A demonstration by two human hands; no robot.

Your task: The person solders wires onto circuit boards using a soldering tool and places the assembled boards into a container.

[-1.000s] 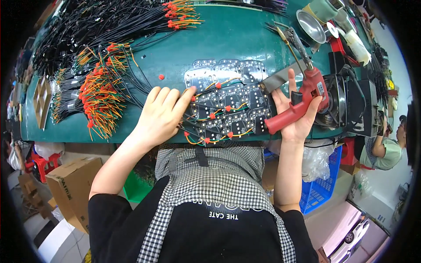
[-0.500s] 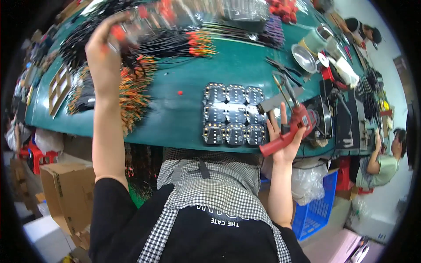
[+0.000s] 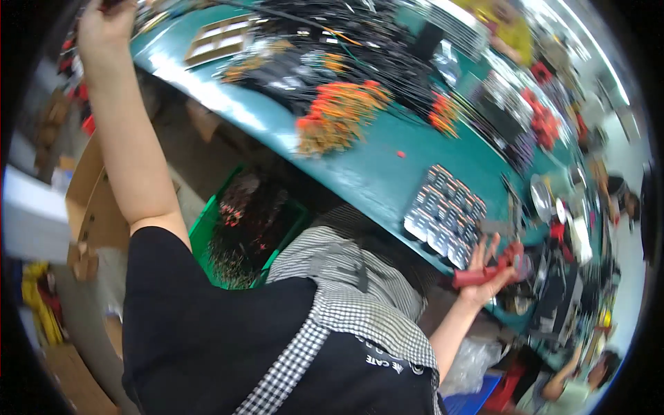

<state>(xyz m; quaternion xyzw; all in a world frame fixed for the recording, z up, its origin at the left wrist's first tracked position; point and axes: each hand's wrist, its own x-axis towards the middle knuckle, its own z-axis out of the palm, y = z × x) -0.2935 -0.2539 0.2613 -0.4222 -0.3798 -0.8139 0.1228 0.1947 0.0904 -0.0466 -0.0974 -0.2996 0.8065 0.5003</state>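
At the upper left of the frame, the left hand [image 3: 106, 29] is reaching out past the green worktop [image 3: 360, 162]. Its fingers are cut off by the frame edge; a dark item [image 3: 115, 5] shows there, but whether it is gripped cannot be determined. The orange-ended wire leads [image 3: 339, 114] lie at upper centre, well apart from both hands. Right of centre, the circuit boards [image 3: 443, 214] lie in a grid, just beside the extended fingers of the right hand [image 3: 478, 293]; contact cannot be confirmed. This hand holds the red soldering gun [image 3: 513, 257] across its palm. The step appears to be a sideways reach between soldering operations; the next move likely calls for returning the left hand to the boards.
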